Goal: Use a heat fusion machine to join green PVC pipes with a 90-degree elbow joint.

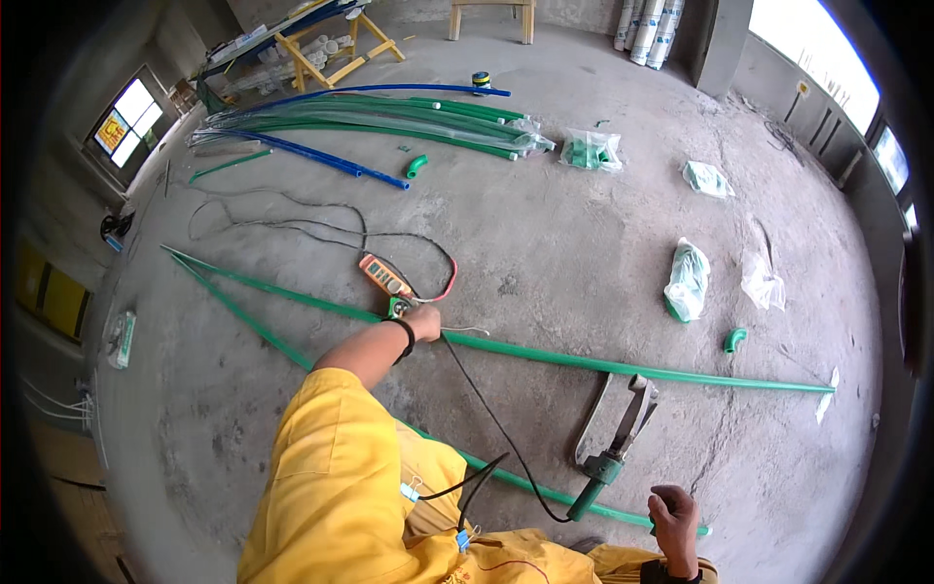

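Yellow sleeve (331, 448), left grip (424, 321) over upper green pipe (545, 354), right grip (674, 521) by lower pipe (530, 482), both holds unclear.

The left arm (336, 428), yellow-sleeved to the elbow, stretches forward, its bare forearm (370, 352) angled rightward to a dark wristband (406, 338); the left grip (424, 321) points down, its fingertips hidden. Low on the right, the right grip (674, 526) is raised, fingers bent inward, above another dark wristband (669, 572).

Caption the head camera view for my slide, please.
Left hand at a long green pipe, near an orange meter; right hand near a green-handled tool; concrete floor beneath.
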Available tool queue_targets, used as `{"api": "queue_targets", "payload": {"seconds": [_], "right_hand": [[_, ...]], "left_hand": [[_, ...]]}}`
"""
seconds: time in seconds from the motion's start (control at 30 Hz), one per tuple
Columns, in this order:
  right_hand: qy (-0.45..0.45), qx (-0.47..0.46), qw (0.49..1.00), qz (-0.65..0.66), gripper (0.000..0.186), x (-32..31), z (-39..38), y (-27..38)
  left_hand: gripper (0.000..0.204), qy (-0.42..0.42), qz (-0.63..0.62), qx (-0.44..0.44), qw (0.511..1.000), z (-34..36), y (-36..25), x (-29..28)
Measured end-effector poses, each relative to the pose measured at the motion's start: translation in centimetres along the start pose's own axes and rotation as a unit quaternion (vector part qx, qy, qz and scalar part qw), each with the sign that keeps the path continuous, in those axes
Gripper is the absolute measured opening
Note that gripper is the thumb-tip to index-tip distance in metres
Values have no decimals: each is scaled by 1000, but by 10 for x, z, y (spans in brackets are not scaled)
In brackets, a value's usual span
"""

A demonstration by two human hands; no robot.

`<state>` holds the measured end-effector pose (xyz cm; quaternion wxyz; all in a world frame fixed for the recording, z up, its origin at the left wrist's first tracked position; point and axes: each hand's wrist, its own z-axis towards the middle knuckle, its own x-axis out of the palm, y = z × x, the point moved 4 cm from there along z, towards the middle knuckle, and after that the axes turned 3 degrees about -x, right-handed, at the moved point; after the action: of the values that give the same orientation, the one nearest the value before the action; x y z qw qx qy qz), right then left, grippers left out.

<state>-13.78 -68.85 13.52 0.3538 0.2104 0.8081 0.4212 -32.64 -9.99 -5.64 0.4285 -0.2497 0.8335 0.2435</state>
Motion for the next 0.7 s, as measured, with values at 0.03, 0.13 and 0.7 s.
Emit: {"api": "queue_targets", "payload": {"seconds": [0.03,0.13,0.7], "right_hand": [[-15,14,1000,-4,20,0,-2,-5],[-27,86,996,6,19,4,-1,-25],[-43,256,965,-34,22,7,0,-70]], "left_hand": [[29,-50,-89,-48,994,8,3,0],[29,-237,-134,-55,961,29,40,15],[50,-672,-250,62,694,54,100,-272]]}}
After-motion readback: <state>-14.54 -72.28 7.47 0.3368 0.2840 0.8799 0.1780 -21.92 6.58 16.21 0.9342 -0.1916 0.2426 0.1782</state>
